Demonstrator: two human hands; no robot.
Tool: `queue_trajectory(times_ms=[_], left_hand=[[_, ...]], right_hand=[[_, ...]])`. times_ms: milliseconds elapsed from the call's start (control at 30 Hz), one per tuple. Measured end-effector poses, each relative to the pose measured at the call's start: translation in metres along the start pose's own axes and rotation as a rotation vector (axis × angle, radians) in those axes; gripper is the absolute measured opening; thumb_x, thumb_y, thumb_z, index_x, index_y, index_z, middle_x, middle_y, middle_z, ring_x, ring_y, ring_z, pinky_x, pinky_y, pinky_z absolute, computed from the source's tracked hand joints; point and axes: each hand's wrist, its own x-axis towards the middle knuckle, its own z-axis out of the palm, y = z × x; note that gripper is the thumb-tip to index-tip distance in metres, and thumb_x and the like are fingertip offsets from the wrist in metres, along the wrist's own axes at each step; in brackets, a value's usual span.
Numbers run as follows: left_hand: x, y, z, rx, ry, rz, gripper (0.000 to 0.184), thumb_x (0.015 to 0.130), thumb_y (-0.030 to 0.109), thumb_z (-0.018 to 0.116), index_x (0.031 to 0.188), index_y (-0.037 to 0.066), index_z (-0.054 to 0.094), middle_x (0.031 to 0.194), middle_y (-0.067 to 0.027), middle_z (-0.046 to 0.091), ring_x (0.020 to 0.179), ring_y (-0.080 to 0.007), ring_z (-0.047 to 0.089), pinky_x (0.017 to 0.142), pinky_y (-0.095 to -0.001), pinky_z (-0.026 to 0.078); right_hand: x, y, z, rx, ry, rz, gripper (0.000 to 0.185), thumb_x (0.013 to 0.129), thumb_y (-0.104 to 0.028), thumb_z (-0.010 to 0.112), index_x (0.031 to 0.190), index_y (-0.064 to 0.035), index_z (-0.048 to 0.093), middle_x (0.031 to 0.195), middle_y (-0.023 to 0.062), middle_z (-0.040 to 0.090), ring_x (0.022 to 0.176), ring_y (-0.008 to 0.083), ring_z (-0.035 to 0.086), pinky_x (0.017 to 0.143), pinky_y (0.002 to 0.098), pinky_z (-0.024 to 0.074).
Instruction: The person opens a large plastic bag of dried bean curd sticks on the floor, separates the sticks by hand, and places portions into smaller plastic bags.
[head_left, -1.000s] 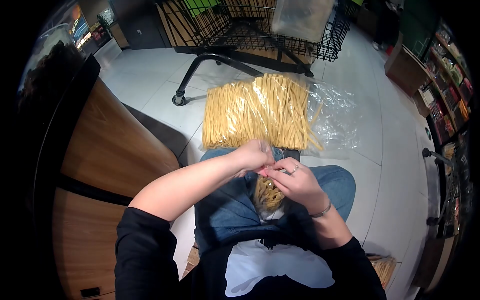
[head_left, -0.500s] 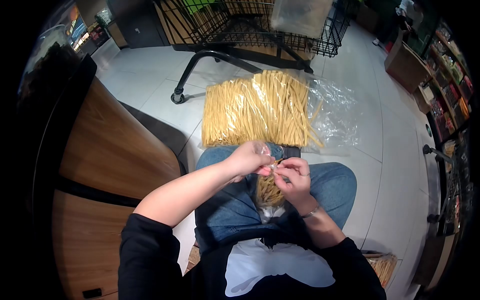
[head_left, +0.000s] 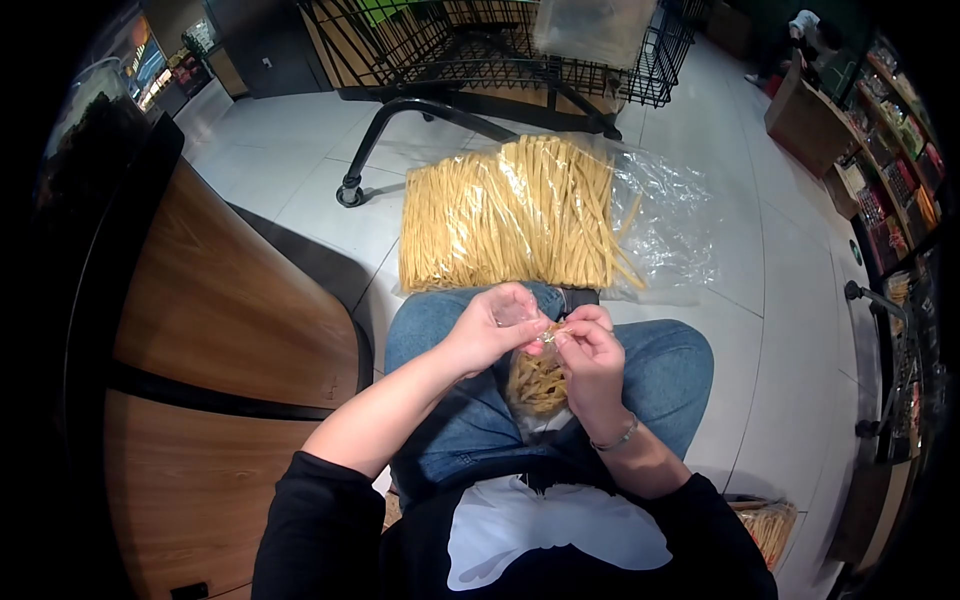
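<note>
Between my thighs hangs a small clear plastic bag (head_left: 537,385) with yellow-brown dried strips in it. Its gathered top is pinched by both hands, fingertip to fingertip. My left hand (head_left: 498,328) comes from the left with thumb and fingers closed on the plastic. From the right, my right hand (head_left: 592,355) pinches the same neck; a bracelet circles that wrist. On the floor past my knees lies a large clear bag of long yellow dried sticks (head_left: 510,215), its loose plastic end spread out to the right.
A black wire shopping cart (head_left: 480,55) stands behind the large bag. At my left is a wooden counter (head_left: 220,300). Stocked shelves (head_left: 905,150) line the right side, near a cardboard box (head_left: 805,125) and a person (head_left: 800,40). Another bag of sticks (head_left: 768,525) lies lower right.
Both hands stay at the bag's neck. My left fingers have lifted and curled slightly, and my right hand has turned a little. More of the small bag's contents shows.
</note>
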Motion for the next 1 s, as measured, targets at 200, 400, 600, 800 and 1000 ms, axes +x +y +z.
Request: queue_trajectory(times_ms=[200, 400, 600, 800, 1000], left_hand=[[-0.006, 0.018, 0.007, 0.389, -0.115, 0.143, 0.01, 0.076, 0.002, 0.057, 0.077, 0.002, 0.047, 0.072, -0.0047, 0.058, 0.065, -0.0102, 0.054, 0.057, -0.0214, 0.044], [-0.001, 0.011, 0.005, 0.659, -0.083, 0.244, 0.012, 0.073, 0.004, 0.06, 0.072, 0.003, 0.048, 0.068, -0.0015, 0.057, 0.063, -0.0055, 0.053, 0.055, -0.0201, 0.042], [0.001, 0.0, 0.005, 0.452, -0.045, 0.144, 0.011, 0.075, 0.003, 0.058, 0.073, 0.003, 0.047, 0.072, -0.0032, 0.058, 0.062, -0.0062, 0.054, 0.056, -0.0205, 0.044], [0.0, 0.002, 0.002, 0.364, -0.092, 0.077, 0.012, 0.075, 0.002, 0.058, 0.075, 0.004, 0.047, 0.076, -0.0046, 0.058, 0.062, -0.0077, 0.054, 0.056, -0.0211, 0.044], [0.003, 0.0, 0.001, 0.092, -0.078, -0.143, 0.012, 0.075, 0.001, 0.058, 0.077, 0.004, 0.047, 0.079, -0.0068, 0.057, 0.064, -0.0114, 0.055, 0.057, -0.0222, 0.047]], right_hand=[[-0.001, -0.015, 0.0, -0.183, -0.03, -0.088, 0.008, 0.07, 0.01, 0.052, 0.072, 0.003, 0.053, 0.092, 0.0058, 0.041, 0.079, 0.0098, 0.045, 0.068, 0.0185, 0.0394], [0.003, -0.011, -0.018, -0.104, -0.137, 0.271, 0.006, 0.071, 0.0, 0.059, 0.075, 0.0014, 0.054, 0.09, 0.0042, 0.042, 0.078, 0.0091, 0.047, 0.07, 0.0203, 0.0399], [-0.001, -0.022, -0.008, -0.774, -0.008, -0.344, 0.016, 0.063, 0.003, 0.065, 0.072, -0.0018, 0.054, 0.069, 0.002, 0.049, 0.057, 0.0067, 0.045, 0.051, 0.0177, 0.0368], [-0.003, -0.023, -0.006, -0.786, -0.024, -0.37, 0.011, 0.063, 0.003, 0.065, 0.073, -0.0007, 0.06, 0.069, 0.0048, 0.055, 0.05, 0.0069, 0.047, 0.046, 0.0178, 0.0382], [-0.004, -0.023, -0.009, -0.787, -0.081, -0.399, 0.011, 0.064, 0.001, 0.064, 0.074, -0.0011, 0.061, 0.07, 0.0051, 0.055, 0.052, 0.0073, 0.049, 0.047, 0.0183, 0.0405]])
